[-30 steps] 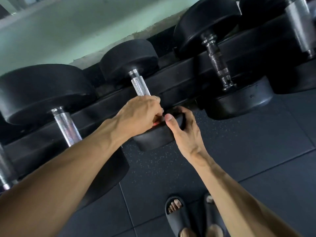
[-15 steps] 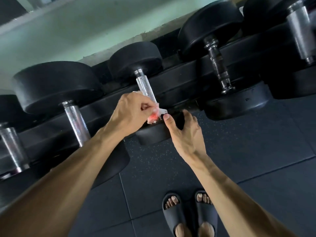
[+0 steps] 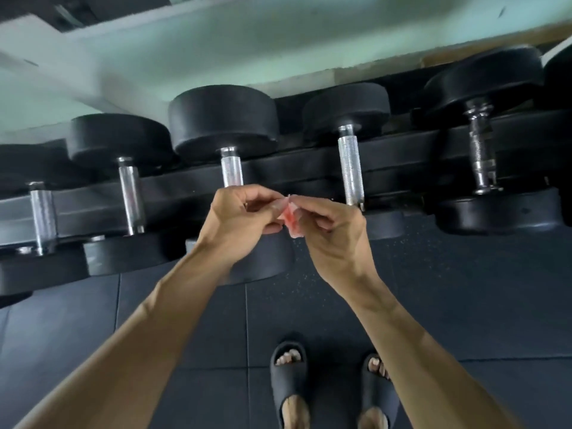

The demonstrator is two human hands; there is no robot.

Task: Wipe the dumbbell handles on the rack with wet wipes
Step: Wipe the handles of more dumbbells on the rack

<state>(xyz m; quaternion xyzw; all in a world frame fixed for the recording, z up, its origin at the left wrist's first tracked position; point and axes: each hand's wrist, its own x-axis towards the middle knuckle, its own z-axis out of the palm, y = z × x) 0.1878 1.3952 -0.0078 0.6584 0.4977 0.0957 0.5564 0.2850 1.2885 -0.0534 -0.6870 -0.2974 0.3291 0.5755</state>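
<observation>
My left hand (image 3: 244,221) and right hand (image 3: 335,235) now meet in front of the rack (image 3: 309,168), each pinching the small pinkish wet wipe (image 3: 291,219) between fingertips; half a second ago the left held it alone against a dumbbell handle (image 3: 351,173) while the right rested on the plate below. I can read no writing on the wipe or the dumbbells. That handle now stands just right of my hands, another handle (image 3: 232,170) just above my left, with bare floor mat (image 3: 464,289) around my sandals (image 3: 289,376).
</observation>
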